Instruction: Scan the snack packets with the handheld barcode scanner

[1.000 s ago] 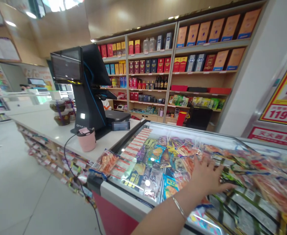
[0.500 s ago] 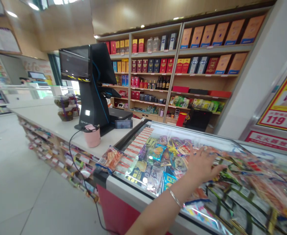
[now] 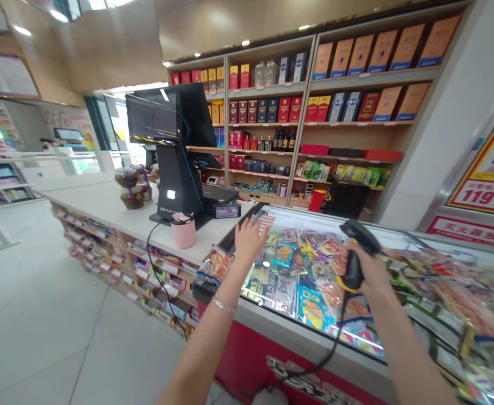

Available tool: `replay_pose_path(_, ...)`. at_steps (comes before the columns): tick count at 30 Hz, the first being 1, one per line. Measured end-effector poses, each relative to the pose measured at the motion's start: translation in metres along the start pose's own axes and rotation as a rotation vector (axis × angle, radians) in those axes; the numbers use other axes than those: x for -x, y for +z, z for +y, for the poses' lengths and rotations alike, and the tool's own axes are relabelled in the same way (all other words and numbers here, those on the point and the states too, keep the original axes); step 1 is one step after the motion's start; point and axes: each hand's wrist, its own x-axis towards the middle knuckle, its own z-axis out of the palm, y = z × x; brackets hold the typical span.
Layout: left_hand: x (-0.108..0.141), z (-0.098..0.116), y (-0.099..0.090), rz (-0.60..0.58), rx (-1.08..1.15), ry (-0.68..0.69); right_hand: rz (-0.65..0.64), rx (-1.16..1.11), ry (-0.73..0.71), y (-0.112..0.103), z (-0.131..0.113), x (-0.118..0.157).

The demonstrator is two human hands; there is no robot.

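My right hand [image 3: 368, 264] is wrapped round the grip of a black barcode scanner [image 3: 351, 269] with yellow trim. The scanner is raised over the glass-topped freezer [image 3: 310, 216], and its cable hangs down the freezer's front. Over the freezer's left end is my left hand [image 3: 249, 243], with its fingers spread and nothing held. Just below and left of it, a clear snack packet [image 3: 215, 263] with orange-brown contents lies on the freezer's corner. Under the glass are many colourful packets, among them a blue snack bag [image 3: 312, 306]. More packets [image 3: 436, 315] are heaped at the right.
To the left, a white counter [image 3: 90, 198] carries a black checkout terminal [image 3: 173, 174], a pink cup [image 3: 183, 230] and stacked plastic jars [image 3: 132, 191]. A black cable [image 3: 149, 253] drops from the counter. Shelves of boxes and bottles [image 3: 268, 112] stand behind.
My left hand has moved left from the packets to the freezer's left end. My right hand has come into view gripping the barcode scanner. The view has shifted slightly left.
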Motion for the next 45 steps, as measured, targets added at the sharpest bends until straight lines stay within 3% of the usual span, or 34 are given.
replay_pose_path(6, 0.03, -0.069, -0.005, -0.039, -0.219, -0.195, -0.258, 0.021, 0.162, 0.072, 0.069, 0.018)
replay_pose_path(10, 0.056, -0.101, -0.003, -0.002, -0.36, -0.354, -0.381, 0.061, 0.262, 0.093, 0.111, 0.024)
replay_pose_path(14, 0.063, -0.116, -0.005, -0.114, -0.371, -0.556, -0.445, 0.113, 0.351, 0.101, 0.136, 0.015)
replay_pose_path(17, 0.054, -0.116, -0.001, -0.22, -0.291, -0.629, -0.501, 0.136, 0.402, 0.103, 0.142, 0.005)
replay_pose_path(21, 0.02, -0.106, 0.021, -0.264, -0.221, -0.541, -0.504, 0.155, 0.41, 0.103, 0.147, -0.004)
replay_pose_path(25, -0.024, -0.085, 0.056, -0.117, -0.117, -0.474, -0.456, 0.168, 0.405, 0.103, 0.151, -0.009)
replay_pose_path(28, -0.041, -0.069, 0.08, -0.006, -0.013, -0.428, -0.442, 0.168, 0.412, 0.103, 0.152, -0.011)
replay_pose_path(32, -0.035, -0.06, 0.094, 0.034, 0.026, -0.335, -0.429, 0.186, 0.388, 0.104, 0.15, -0.01)
replay_pose_path(45, -0.026, -0.06, 0.1, 0.142, 0.088, -0.226, -0.356, 0.264, 0.231, 0.101, 0.137, -0.011)
